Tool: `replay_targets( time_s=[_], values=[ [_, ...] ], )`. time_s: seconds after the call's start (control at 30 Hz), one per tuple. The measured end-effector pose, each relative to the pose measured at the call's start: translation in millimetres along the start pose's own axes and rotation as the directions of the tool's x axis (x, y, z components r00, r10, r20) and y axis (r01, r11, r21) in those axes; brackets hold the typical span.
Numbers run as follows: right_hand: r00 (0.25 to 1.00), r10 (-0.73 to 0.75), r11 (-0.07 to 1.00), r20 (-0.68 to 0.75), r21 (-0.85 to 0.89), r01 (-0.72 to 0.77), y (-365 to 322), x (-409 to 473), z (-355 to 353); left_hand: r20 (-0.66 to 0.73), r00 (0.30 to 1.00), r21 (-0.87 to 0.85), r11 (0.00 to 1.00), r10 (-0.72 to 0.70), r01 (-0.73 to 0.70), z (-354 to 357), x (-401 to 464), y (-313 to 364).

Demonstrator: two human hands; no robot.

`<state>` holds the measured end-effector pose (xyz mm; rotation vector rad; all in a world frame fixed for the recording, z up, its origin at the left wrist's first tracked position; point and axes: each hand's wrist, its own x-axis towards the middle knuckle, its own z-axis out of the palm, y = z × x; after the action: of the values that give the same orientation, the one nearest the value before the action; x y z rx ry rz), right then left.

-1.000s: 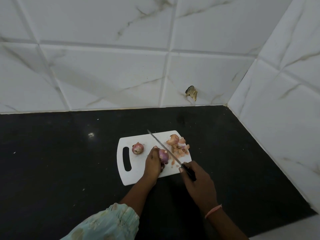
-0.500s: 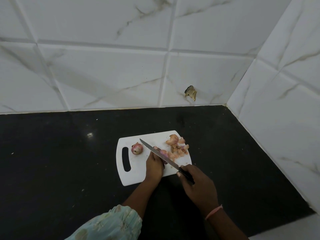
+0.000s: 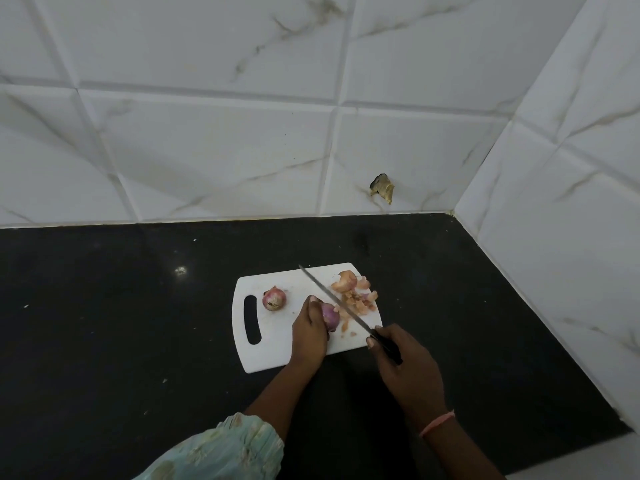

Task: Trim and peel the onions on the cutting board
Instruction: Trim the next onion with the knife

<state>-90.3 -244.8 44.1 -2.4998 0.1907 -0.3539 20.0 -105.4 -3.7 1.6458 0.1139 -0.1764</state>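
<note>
While left hand (image 3: 309, 330) holds it, purple onion (image 3: 329, 316) looks glossy, peeled.

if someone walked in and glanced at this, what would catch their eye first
The white cutting board on the black counter, where the left hand holds a purple onion and the right hand grips a knife angled across its right side. A pile of onion peels sits in the board's far right corner, and a second onion waits near the handle slot.
</note>
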Motion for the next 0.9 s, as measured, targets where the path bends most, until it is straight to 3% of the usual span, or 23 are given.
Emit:
replay_targets(
  time_s=[0.23, 0.47, 0.7, 0.9],
  values=[
    [0.999, -0.021, 1.0, 0.037, 0.017, 0.02, -4, -6, 8, 0.022, 0.997, -0.013, 0.997, -0.075, 0.075, -1, 3, -6],
    [0.992, 0.124, 0.985, 0.015, 0.122, -0.125, 1, -1, 12, 0.027, 0.991, -0.089, 0.987, -0.131, 0.133, 0, 2, -7],
    [1.0, 0.019, 0.988, -0.007, 0.152, -0.018, -16, -9, 17, 0.051, 0.972, -0.182, 0.955, -0.23, 0.235, -6, 5, 5],
    [0.999, 0.043, 0.994, 0.002, 0.096, -0.043, -13, -5, 23, 0.047, 0.956, -0.245, 0.925, -0.29, 0.292, -9, 3, 9]
  ],
)
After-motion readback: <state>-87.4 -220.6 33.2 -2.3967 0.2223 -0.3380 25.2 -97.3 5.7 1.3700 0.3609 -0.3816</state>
